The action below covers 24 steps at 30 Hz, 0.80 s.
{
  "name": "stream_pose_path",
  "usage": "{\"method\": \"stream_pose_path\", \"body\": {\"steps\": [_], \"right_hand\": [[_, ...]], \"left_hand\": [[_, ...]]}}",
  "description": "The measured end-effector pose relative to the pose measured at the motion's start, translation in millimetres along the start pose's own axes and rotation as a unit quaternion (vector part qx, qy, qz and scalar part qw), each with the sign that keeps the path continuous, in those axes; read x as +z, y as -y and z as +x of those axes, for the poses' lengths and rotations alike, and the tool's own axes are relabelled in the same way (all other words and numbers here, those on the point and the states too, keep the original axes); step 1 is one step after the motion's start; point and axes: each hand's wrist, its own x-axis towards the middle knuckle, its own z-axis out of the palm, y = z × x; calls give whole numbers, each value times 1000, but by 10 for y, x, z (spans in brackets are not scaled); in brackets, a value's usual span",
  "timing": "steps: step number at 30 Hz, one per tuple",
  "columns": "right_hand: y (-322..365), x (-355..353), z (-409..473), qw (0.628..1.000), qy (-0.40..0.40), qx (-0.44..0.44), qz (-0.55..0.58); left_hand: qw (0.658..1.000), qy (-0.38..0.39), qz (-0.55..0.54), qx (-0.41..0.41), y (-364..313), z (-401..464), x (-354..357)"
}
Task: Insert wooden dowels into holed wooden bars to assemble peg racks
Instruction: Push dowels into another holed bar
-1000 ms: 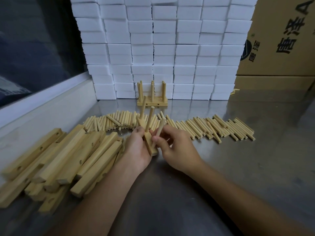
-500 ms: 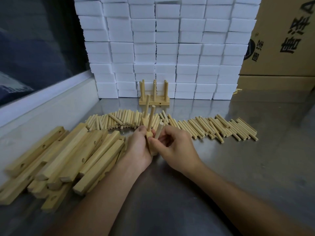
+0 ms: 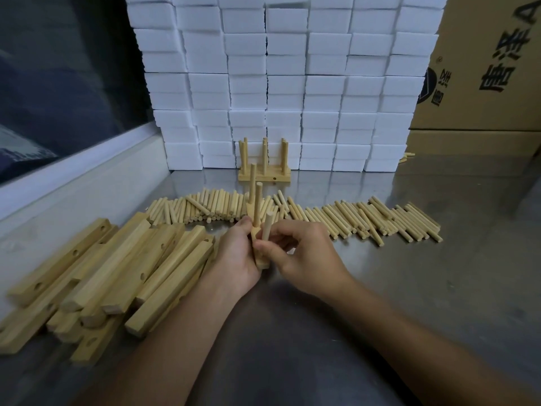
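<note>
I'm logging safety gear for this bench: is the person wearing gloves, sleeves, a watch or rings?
None show. The left hand and right hand are bare, without gloves or visible rings. Both forearms are uncovered to the frame's edge, with no sleeves, watch or wristband.

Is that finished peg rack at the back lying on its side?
No, the finished rack stands flat on the metal table against the white blocks, its dowels pointing straight up.

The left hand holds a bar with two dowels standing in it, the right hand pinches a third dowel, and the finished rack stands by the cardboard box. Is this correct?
One thing is wrong. The head view shows the finished rack standing against the white blocks, not by the cardboard box. The rest holds: left hand holds the bar, right hand pinches the third dowel.
</note>
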Motion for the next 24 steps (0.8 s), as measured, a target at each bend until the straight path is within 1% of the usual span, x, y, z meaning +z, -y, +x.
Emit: {"method": "stream_pose_path", "body": {"steps": [3,9,11,14,16,20,22,24], "right_hand": [[22,40,-15,999,-36,-3,-3],[60,85,-26,995,-65,13,-69],[72,84,-20,996,-53,11,-71],[80,41,4,996,-10,-17,-82],[83,15,20,996,-1,-28,-87],[71,14,43,997,30,-20,-71],[58,17,34,997,30,-30,-70],[47,28,0,997,12,-35,-69]], "left_hand": [[1000,-20,-3,-7,17,1,6],[999,-39,-36,1,25,14,-3],[999,-28,-44,5,24,4,-8],[998,-21,-57,15,17,-19,6],[999,-16,-47,17,20,-38,21],[1000,-4,-19,8,8,-52,20],[1000,-1,-13,7,5,-37,12],[1000,-2,-17,13,14,-26,10]]}}
